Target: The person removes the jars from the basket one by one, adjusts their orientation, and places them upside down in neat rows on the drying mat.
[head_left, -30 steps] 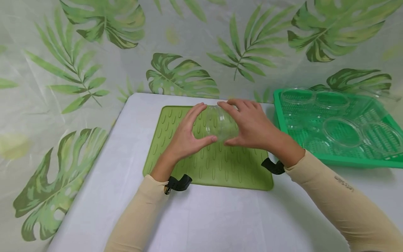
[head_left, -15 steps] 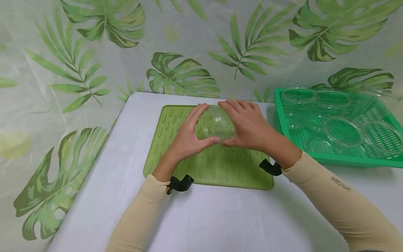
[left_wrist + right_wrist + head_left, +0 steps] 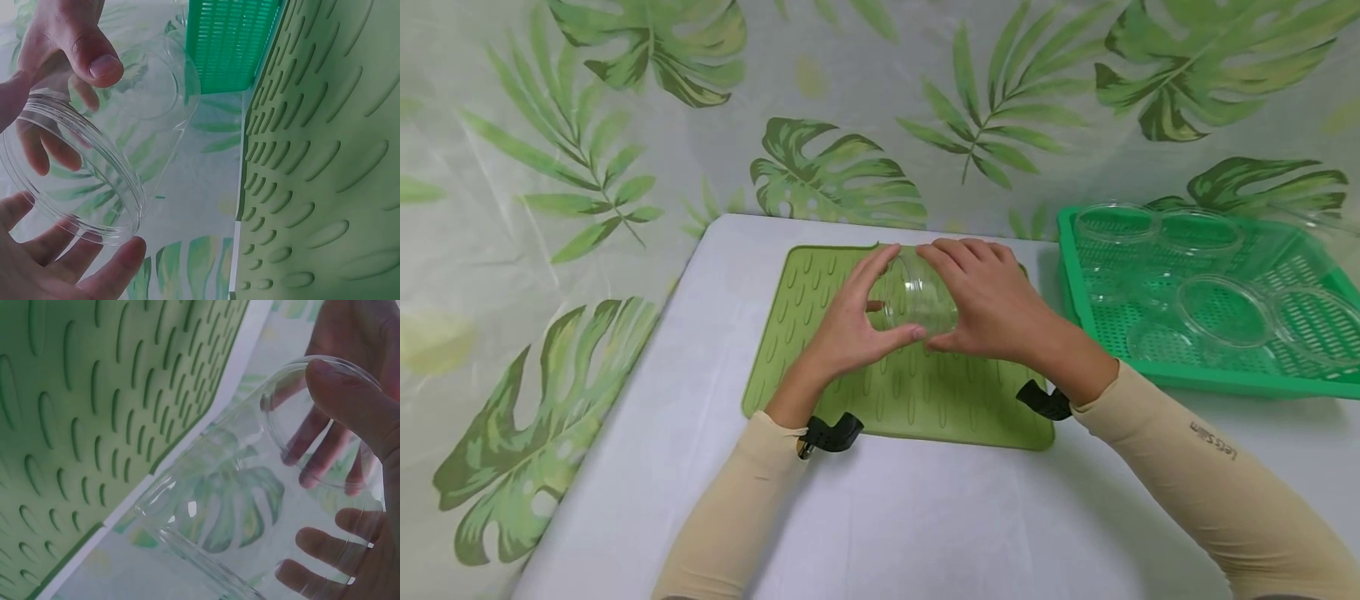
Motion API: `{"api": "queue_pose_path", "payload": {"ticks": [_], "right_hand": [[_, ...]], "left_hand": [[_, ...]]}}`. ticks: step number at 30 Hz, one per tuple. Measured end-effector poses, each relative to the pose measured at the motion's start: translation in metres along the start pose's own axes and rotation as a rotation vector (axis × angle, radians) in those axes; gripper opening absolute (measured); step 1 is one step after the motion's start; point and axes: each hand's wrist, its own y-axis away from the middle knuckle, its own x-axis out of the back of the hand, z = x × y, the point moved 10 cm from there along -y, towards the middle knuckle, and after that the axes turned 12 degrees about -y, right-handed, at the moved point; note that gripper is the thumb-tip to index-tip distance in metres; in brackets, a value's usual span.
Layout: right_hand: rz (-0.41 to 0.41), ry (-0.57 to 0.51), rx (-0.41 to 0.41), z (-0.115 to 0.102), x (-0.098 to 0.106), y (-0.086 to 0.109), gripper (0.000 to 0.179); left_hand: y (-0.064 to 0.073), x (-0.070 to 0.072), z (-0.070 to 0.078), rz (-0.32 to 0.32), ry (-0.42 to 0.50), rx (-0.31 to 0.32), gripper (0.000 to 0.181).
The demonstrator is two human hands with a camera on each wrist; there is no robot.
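A clear, wide-mouthed cup point(image 3: 919, 296) lies on its side in the air above the green ribbed mat point(image 3: 917, 400). My left hand point(image 3: 848, 327) grips its left end, thumb on the near side and fingers on the far side. From the right, my right hand point(image 3: 998, 304) holds the cup's body, thumb below and fingers over the top. In the left wrist view, the ridged rim of the cup point(image 3: 159, 128) sits between my left thumb and fingertips. Through the clear wall of the cup point(image 3: 215, 481), fingers show in the right wrist view.
A green perforated basket point(image 3: 1232, 382) with several similar clear cups point(image 3: 1221, 312) stands at the right. White cloth point(image 3: 925, 517) covers the table, and a leaf-print curtain point(image 3: 850, 83) hangs behind it.
The cup has shifted slightly left between my hands, with the right hand following a little. A left fingertip now shows by the cup's left end. Both hands keep their hold.
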Motion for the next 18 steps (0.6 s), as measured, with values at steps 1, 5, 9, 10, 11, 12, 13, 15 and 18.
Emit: {"api": "queue_pose_path", "payload": {"ticks": [1,5,9,10,11,12,13,15,18], "right_hand": [[-0.003,0.001,0.0,0.0,0.0,0.0,0.11],[-0.009,0.004,0.008,-0.002,0.0,-0.001,0.111],[0.002,0.002,0.021,-0.004,0.001,-0.001,0.112],[0.006,0.0,0.024,-0.004,0.002,-0.001,0.112],[0.009,-0.002,0.026,-0.004,0.002,-0.001,0.112],[0.011,-0.006,0.026,-0.004,0.003,-0.001,0.112],[0.013,-0.008,0.027,-0.004,0.003,-0.001,0.113],[0.017,-0.014,0.029,-0.004,0.004,0.0,0.113],[0.029,-0.027,0.036,-0.003,0.007,0.001,0.113]], "left_hand": [[0.0,0.001,0.0,0.004,0.006,-0.004,0.091],[0.0,0.005,0.001,0.025,0.013,-0.007,0.088],[0.002,0.008,0.001,0.038,0.009,-0.002,0.086],[0.002,0.009,0.002,0.04,0.01,-0.004,0.086],[0.002,0.01,0.003,0.041,0.011,-0.007,0.085],[0.002,0.01,0.003,0.04,0.01,-0.011,0.085],[0.002,0.01,0.004,0.041,0.011,-0.014,0.085],[0.002,0.011,0.005,0.042,0.017,-0.019,0.084],[0.002,0.013,0.006,0.045,0.023,-0.018,0.084]]}}
